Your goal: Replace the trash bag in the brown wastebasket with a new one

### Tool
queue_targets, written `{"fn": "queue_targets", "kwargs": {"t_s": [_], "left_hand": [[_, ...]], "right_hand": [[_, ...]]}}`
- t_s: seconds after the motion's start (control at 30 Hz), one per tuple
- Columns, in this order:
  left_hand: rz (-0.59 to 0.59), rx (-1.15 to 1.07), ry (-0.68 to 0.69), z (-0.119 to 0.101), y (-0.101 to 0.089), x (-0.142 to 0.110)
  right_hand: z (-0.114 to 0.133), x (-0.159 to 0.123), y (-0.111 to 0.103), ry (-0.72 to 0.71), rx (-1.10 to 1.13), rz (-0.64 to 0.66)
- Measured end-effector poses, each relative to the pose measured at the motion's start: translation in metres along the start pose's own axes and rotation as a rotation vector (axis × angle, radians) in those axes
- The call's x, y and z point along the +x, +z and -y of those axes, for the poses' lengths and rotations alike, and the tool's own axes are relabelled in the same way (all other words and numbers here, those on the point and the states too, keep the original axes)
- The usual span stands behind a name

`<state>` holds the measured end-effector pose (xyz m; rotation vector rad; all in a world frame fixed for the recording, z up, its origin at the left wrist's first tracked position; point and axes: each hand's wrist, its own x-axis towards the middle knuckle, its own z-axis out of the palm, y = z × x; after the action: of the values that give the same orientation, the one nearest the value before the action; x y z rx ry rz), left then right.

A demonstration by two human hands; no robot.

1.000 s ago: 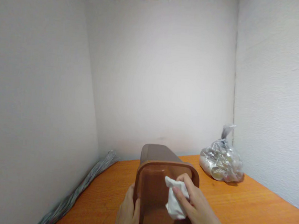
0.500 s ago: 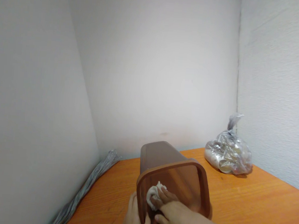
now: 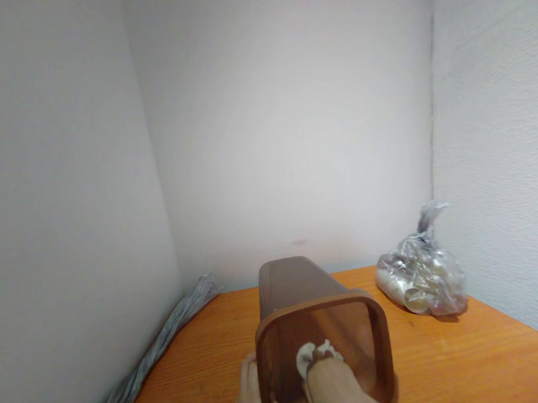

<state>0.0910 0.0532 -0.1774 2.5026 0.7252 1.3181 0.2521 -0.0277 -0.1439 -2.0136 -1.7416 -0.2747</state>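
A brown plastic bin [image 3: 306, 285] lies tipped on the orange table [image 3: 470, 372], its open mouth turned toward me. My right hand [image 3: 329, 380] reaches inside the bin, fingers closed on a crumpled white cloth [image 3: 306, 356] pressed against the inner wall. My left hand [image 3: 253, 399] grips the bin's left rim from outside, thumb hooked over the edge. Most of the right hand's fingers are hidden behind the cloth.
A knotted clear plastic bag [image 3: 421, 275] with pale contents sits at the back right by the wall. A long grey bundle [image 3: 165, 336] lies along the left wall. White walls close in the table on three sides.
My right hand went from the bin's rim into the bin with the cloth, then shifted deeper and to the right. The bin's mouth tilted up toward me. My left hand stayed on the rim.
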Motion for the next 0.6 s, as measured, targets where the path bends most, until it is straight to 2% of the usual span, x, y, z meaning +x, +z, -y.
{"fn": "queue_targets", "kwargs": {"t_s": [0.1,0.2,0.3,0.4,0.5,0.6], "left_hand": [[0.007,-0.011,-0.003,-0.015,-0.015,0.007],[-0.008,0.052,-0.059,-0.043,-0.041,0.018],[-0.017,0.084,-0.025,-0.077,-0.066,0.035],[-0.038,0.108,0.078,-0.109,-0.078,0.057],[-0.05,0.095,0.161,-0.133,-0.078,0.075],[-0.017,0.011,0.204,-0.143,-0.069,0.079]], "right_hand": [[0.01,-0.041,0.006,-0.163,0.056,0.062],[0.01,-0.064,-0.006,-0.28,0.136,0.015],[0.006,-0.069,-0.032,-0.239,0.157,-0.036],[0.0,-0.069,-0.052,-0.182,0.162,-0.013],[-0.007,-0.07,-0.051,-0.125,0.128,0.03],[-0.018,-0.068,-0.037,-0.051,0.085,0.063]]}}
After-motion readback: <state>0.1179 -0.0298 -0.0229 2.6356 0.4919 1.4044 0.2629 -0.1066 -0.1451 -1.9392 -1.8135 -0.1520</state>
